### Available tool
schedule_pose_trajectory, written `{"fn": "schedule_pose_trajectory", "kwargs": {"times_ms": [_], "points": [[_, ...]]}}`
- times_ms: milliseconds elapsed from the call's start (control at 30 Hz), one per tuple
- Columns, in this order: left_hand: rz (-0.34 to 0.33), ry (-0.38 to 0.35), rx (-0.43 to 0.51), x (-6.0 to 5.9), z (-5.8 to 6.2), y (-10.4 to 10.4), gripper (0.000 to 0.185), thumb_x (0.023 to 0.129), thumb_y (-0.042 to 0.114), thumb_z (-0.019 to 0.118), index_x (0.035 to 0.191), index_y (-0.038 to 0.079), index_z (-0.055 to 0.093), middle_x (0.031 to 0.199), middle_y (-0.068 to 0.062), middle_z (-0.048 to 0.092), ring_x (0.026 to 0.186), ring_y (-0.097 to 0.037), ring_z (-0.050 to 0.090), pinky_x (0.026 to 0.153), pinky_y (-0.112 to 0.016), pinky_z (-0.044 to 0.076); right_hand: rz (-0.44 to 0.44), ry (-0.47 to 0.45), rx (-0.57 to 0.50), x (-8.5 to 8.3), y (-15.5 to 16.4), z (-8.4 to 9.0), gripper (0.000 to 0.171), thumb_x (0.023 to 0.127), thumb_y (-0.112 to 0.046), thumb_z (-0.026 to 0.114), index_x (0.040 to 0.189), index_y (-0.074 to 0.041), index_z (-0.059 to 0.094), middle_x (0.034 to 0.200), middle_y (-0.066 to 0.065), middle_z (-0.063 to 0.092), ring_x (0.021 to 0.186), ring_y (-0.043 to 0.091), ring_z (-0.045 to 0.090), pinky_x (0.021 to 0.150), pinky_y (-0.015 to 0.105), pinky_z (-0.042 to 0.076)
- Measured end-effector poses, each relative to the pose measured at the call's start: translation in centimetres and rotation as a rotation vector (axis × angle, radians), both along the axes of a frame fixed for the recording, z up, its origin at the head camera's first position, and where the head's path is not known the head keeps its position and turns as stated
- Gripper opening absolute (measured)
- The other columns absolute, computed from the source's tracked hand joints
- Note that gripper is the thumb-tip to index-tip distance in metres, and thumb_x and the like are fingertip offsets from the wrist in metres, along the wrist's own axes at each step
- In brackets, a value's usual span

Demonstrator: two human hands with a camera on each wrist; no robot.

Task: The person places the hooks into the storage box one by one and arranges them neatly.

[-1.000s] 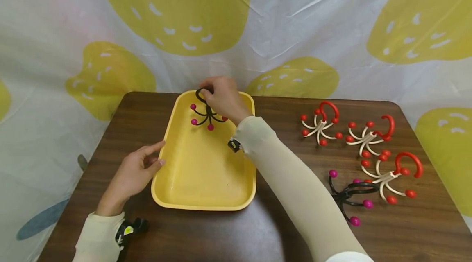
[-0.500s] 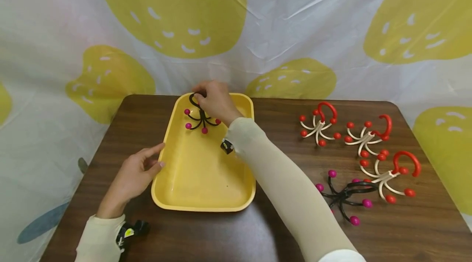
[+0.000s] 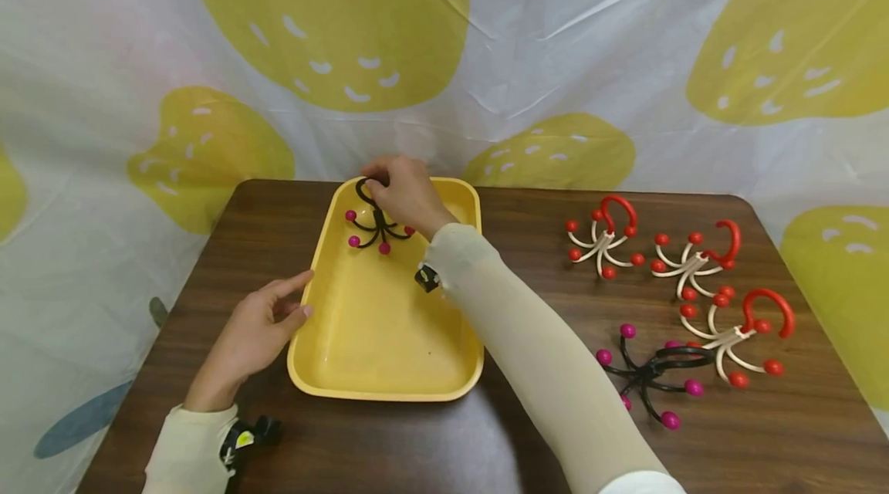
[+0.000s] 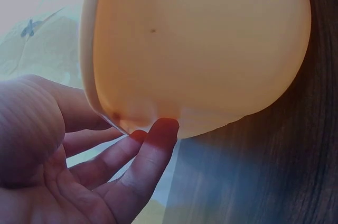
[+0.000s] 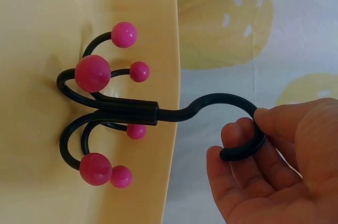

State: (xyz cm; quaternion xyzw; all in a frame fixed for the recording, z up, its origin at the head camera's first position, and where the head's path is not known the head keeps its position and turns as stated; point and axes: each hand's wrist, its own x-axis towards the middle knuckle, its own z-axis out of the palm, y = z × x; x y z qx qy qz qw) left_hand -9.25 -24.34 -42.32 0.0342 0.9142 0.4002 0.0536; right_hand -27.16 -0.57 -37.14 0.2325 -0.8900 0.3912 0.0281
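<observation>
Dark wood table (image 3: pixel 528 193) stands against a strawberry-print curtain, and on its left half lies a yellow tray (image 3: pixel 389 394), long axis running away from the person. Off to the right, well apart from the tray, three red-and-white hooks (image 3: pixel 603 238) and one black hook with pink balls (image 3: pixel 649 378) lie loose on the wood. At the tray's far end the right hand (image 3: pixel 406 189) reaches in and pinches the curved loop of another black multi-prong hook (image 3: pixel 375 228); the wrist view shows thumb and fingers curled round that loop (image 5: pixel 240 129), with the hook's stem pointing away from the palm and its pink-tipped prongs (image 5: pixel 93 73) fanned out over the tray's floor near the far rim. So the hook's long axis runs from the hand toward the tray's inside, balls at the end away from the hand. I cannot tell whether the prongs touch the tray floor or hang just above it. The left hand (image 3: pixel 260 328) lies on the table at the tray's near-left edge, fingers straight, fingertips (image 4: pixel 161 129) touching the tray's outer wall (image 4: pixel 90 76), grasping nothing. Of the two, the right hand is the one on the hook; the left is well apart from it.
</observation>
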Motion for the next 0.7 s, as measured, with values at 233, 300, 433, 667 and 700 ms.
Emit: {"fn": "schedule_pose_trajectory", "kwargs": {"times_ms": [233, 300, 433, 667, 700], "points": [[-0.001, -0.005, 0.011, 0.0, 0.0, 0.0, 0.056, 0.103, 0.013, 0.068, 0.157, 0.012, 0.052, 0.152, -0.02, 0.058, 0.116, -0.033, 0.069, 0.081, -0.025, 0.057, 0.005, -0.029, -0.017, -0.1, 0.4, -0.4, 0.024, 0.104, -0.016, 0.068, 0.125, -0.01, 0.077, 0.121, 0.004, 0.079, 0.109, 0.016, 0.073, 0.099, 0.029, 0.056], [0.002, -0.008, 0.014, 0.0, 0.0, 0.0, 0.056, 0.103, 0.013, 0.068, 0.157, 0.012, 0.052, 0.154, -0.02, 0.056, 0.117, -0.033, 0.068, 0.081, -0.025, 0.057, 0.0, -0.046, -0.033, 0.0, 0.5, -0.3, 0.025, 0.104, -0.016, 0.069, 0.126, -0.009, 0.076, 0.121, 0.005, 0.079, 0.108, 0.017, 0.073, 0.096, 0.027, 0.057], [0.003, -0.011, 0.017, 0.0, 0.0, -0.1, 0.056, 0.104, 0.013, 0.068, 0.157, 0.012, 0.052, 0.156, -0.02, 0.054, 0.118, -0.034, 0.068, 0.081, -0.026, 0.057, -0.006, -0.057, -0.061, 0.2, 0.8, 0.1, 0.025, 0.103, -0.017, 0.07, 0.126, -0.007, 0.076, 0.119, 0.006, 0.079, 0.106, 0.018, 0.074, 0.093, 0.028, 0.059], [-0.004, -0.019, 0.063, 0.0, 0.1, -0.4, 0.055, 0.104, 0.011, 0.067, 0.157, 0.012, 0.051, 0.153, -0.02, 0.058, 0.12, -0.037, 0.068, 0.079, -0.025, 0.058, -0.016, -0.026, -0.106, 0.6, 1.7, 0.9, 0.024, 0.102, -0.018, 0.072, 0.122, -0.007, 0.078, 0.115, 0.007, 0.08, 0.104, 0.019, 0.074, 0.091, 0.029, 0.059], [-0.005, -0.019, 0.067, -0.1, 0.1, -0.5, 0.055, 0.104, 0.011, 0.067, 0.157, 0.011, 0.051, 0.152, -0.02, 0.058, 0.12, -0.037, 0.068, 0.079, -0.025, 0.057, -0.017, -0.027, -0.111, 0.7, 1.8, 1.0, 0.024, 0.102, -0.018, 0.072, 0.123, -0.008, 0.077, 0.116, 0.007, 0.08, 0.104, 0.02, 0.074, 0.091, 0.029, 0.059]]}}
